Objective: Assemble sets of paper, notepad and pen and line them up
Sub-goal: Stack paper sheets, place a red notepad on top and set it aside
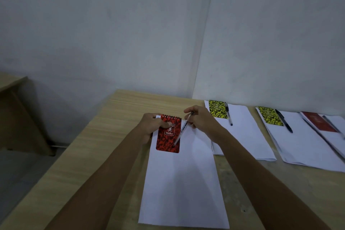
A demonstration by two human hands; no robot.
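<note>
A white sheet of paper (183, 183) lies lengthwise on the wooden table (97, 142) in front of me. My left hand (152, 127) grips a red and black spiral notepad (169, 134) at its upper left, thumb on the cover, over the sheet's far left corner. My right hand (200, 119) pinches a clear pen (183, 129) that slants down-left, its tip over the notepad's right edge.
To the right lie three finished sets on white sheets: a yellow notepad (218, 109) with a pen (228, 114), another yellow notepad (269, 116) with a black pen (283, 120), and a red notepad (319, 121). A wall stands behind. A second desk (13, 87) is at far left.
</note>
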